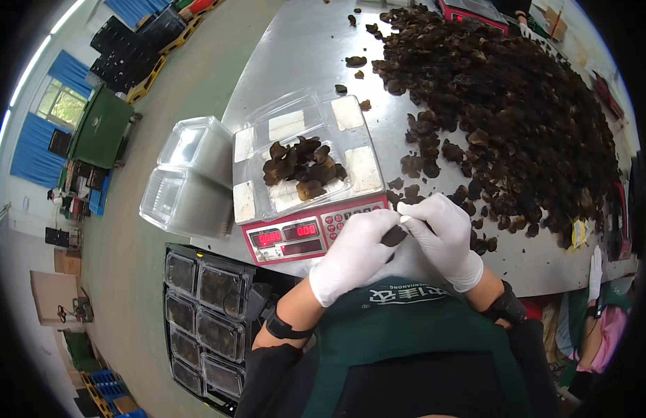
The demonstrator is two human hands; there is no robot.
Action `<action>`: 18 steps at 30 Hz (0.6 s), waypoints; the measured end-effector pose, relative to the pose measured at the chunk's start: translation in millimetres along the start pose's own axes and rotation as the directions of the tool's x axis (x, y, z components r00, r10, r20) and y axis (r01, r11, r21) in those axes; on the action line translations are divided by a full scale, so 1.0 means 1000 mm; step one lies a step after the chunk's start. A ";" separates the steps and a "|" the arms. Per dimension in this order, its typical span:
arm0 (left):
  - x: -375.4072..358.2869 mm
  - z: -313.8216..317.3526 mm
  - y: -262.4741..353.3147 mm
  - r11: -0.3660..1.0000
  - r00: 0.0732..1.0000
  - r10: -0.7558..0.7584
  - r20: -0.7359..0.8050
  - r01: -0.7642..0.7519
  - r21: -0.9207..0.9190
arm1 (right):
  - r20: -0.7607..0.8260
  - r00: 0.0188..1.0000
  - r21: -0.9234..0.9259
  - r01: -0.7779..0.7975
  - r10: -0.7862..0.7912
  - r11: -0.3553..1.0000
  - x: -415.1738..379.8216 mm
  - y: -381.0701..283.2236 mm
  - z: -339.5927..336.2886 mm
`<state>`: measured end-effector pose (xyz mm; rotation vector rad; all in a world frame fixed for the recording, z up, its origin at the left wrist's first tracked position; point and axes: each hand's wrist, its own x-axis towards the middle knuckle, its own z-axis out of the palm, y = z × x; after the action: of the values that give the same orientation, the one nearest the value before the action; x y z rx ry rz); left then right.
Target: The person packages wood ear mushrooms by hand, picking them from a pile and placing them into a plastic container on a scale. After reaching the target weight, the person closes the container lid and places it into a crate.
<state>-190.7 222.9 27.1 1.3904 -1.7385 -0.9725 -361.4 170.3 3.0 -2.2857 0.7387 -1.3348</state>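
Observation:
My left hand (356, 252), in a white glove, is closed around a dark wood ear mushroom (393, 236), which pokes out beside its fingers. My right hand (445, 235), gloved alike, has thumb and fingers pinched together against the left fingertips; what they grip, if anything, is too small to tell. Just left of the hands stands a red digital scale (323, 256) with lit red figures. On its platform lies an open clear plastic box (267, 198) with several wood ear mushrooms (300, 164) in it.
A large heap of wood ear mushrooms (504, 118) covers the right of the metal table (281, 63). Stacked clear boxes (187, 202) stand left of the scale. Below is a black crate (204, 313) of lidded boxes. Another person's gloved hand (595, 274) is at far right.

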 end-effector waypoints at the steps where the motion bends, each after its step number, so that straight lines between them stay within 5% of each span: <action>1: 0.000 0.004 0.000 1.000 1.000 0.012 -0.008 -0.012 0.022 | 0.005 1.000 0.008 0.001 -0.001 1.000 -0.002 0.000 -0.001; 5: -0.003 0.013 -0.008 1.000 0.999 -0.004 -0.047 0.003 -0.013 | 0.052 0.997 -0.168 0.059 -0.051 0.984 -0.005 -0.001 0.001; 7: -0.006 0.014 -0.013 0.996 0.987 0.069 -0.143 -0.059 0.068 | 0.016 0.998 -0.062 0.064 -0.063 0.996 0.001 -0.001 0.007; 12: -0.013 0.002 -0.010 0.999 0.967 -0.025 -0.255 0.034 0.030 | 0.031 0.969 0.307 -0.243 0.246 0.920 0.008 0.004 0.028; 18: -0.024 -0.016 -0.015 0.992 0.958 -0.123 -0.260 0.113 -0.052 | 0.105 0.950 0.306 -0.311 0.292 0.900 0.014 0.004 0.045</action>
<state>-165.9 242.2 19.6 1.5384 -1.4486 -0.8346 -316.9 162.0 -10.7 -1.8582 0.7591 -1.1449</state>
